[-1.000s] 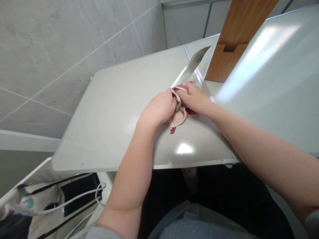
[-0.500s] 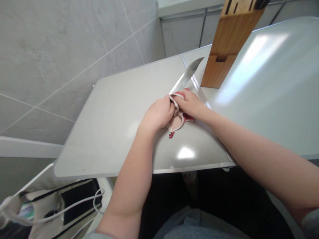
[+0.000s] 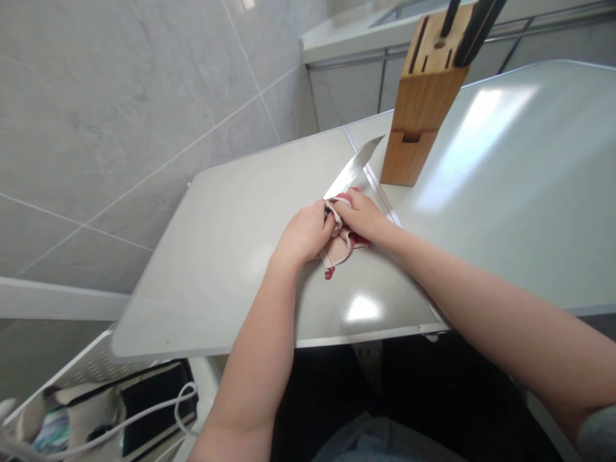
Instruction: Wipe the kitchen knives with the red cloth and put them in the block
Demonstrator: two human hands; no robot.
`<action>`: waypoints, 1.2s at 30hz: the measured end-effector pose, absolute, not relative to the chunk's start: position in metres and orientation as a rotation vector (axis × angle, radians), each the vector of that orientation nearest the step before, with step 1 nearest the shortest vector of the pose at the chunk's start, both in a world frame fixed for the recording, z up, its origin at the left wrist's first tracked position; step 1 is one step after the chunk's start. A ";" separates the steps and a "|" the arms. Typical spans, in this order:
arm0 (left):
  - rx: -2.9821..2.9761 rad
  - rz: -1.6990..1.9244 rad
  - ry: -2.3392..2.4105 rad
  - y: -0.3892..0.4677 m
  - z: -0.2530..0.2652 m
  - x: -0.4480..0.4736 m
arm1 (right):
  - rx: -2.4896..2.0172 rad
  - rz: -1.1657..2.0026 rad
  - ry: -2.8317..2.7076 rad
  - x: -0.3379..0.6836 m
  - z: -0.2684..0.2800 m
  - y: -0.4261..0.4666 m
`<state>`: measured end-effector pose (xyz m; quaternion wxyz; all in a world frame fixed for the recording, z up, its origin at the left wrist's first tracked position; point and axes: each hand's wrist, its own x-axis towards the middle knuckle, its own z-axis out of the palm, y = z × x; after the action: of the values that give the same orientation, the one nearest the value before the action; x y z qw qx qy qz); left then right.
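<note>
In the head view, a person bends both hands to a knife (image 3: 353, 168) and a red-and-white cloth (image 3: 335, 250) over a pale table (image 3: 216, 256); the left hand (image 3: 304, 232) is closed, apparently around the knife's dark handle, mostly hidden; the right hand (image 3: 363, 217) grips the cloth bunched by the blade's near end. The blade points far and right, its tip left of a wooden block (image 3: 418, 102); whether it touches the table cannot be told. The work looks to be midway: the knife is out of the block and the cloth is against it; how much of the blade has been gone over does not show; letting go of cloth and knife remains. Black handles (image 3: 479, 32) rise from the block; a white basket (image 3: 91, 366) sits near left.
</note>
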<state>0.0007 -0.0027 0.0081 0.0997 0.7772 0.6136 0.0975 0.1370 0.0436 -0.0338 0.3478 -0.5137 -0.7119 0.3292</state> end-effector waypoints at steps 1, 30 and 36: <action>2.308 0.295 1.810 -0.002 0.007 0.000 | -1.328 0.860 -1.834 0.137 -0.034 0.044; 2.331 0.734 1.785 0.009 -0.016 0.002 | -0.775 1.692 -1.018 0.136 -0.032 0.045; 2.328 0.797 1.684 0.010 -0.017 0.002 | -0.776 1.732 -0.965 0.138 -0.033 0.047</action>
<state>0.0017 0.0096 -0.0172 0.0797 0.7783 0.5630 0.2665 0.1375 0.0467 -0.0326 0.4847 -0.3189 -0.3963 0.7115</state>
